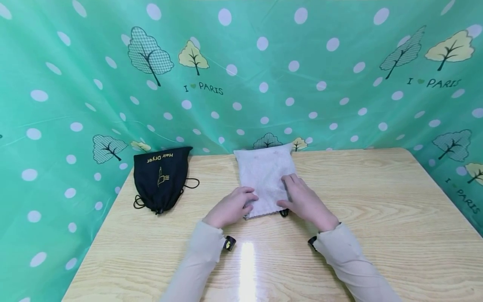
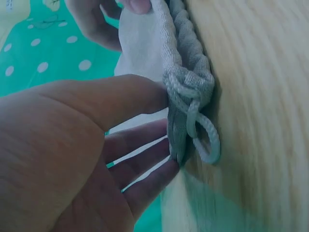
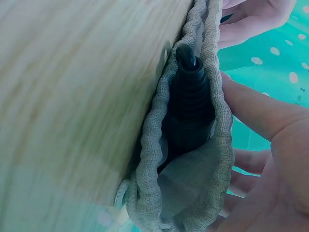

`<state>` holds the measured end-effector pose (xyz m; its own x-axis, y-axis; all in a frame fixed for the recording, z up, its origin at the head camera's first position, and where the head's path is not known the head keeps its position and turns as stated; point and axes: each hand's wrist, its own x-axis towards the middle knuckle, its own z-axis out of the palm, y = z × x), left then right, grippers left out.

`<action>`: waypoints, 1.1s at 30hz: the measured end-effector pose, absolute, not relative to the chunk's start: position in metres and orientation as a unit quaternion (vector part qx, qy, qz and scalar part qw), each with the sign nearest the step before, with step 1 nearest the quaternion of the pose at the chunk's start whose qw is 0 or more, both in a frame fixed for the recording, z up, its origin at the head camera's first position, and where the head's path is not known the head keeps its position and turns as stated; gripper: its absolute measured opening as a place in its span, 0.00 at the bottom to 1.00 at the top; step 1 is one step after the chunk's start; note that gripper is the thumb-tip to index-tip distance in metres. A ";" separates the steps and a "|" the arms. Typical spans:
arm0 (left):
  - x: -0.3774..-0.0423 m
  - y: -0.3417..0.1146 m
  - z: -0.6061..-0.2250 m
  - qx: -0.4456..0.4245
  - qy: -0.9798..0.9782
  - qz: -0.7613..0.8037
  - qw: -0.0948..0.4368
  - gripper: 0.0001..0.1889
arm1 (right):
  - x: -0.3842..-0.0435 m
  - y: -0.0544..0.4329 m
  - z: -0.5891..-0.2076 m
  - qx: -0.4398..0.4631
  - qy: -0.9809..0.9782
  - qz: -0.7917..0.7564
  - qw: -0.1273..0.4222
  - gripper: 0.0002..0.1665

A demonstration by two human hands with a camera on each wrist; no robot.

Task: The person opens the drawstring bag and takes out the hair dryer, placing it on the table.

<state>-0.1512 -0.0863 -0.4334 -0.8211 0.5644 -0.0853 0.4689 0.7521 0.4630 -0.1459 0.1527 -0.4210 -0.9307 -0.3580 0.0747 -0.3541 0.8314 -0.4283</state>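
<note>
A: Where to look for the grey drawstring bag (image 1: 266, 178)?

B: At the centre of the frame, flat on the surface (image 1: 377, 201), mouth toward the lower edge; just inside and partly protruding, a black ribbed object (image 3: 190, 96).

A: And the state of each hand?

B: Left hand (image 1: 233, 205): unclenched, with relaxed fingers against the lower-left corner, near a knotted cord (image 2: 191, 118). Right hand (image 1: 306, 201): likewise loose, with thumb at the rim and fingers on the right side.

A: What to guard against?

B: Possibly, escape of the black ribbed object through the gaping mouth, if tilted downward; snagging at the gathered rim, if cinched around it. Less likely, interference from the black pouch (image 1: 175, 182), left of centre and well apart.
</note>
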 end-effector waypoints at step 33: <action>-0.127 -0.053 -0.426 0.315 0.944 0.099 0.023 0.13 | -0.148 0.163 -0.420 -0.178 0.963 -0.199 -0.025 0.39</action>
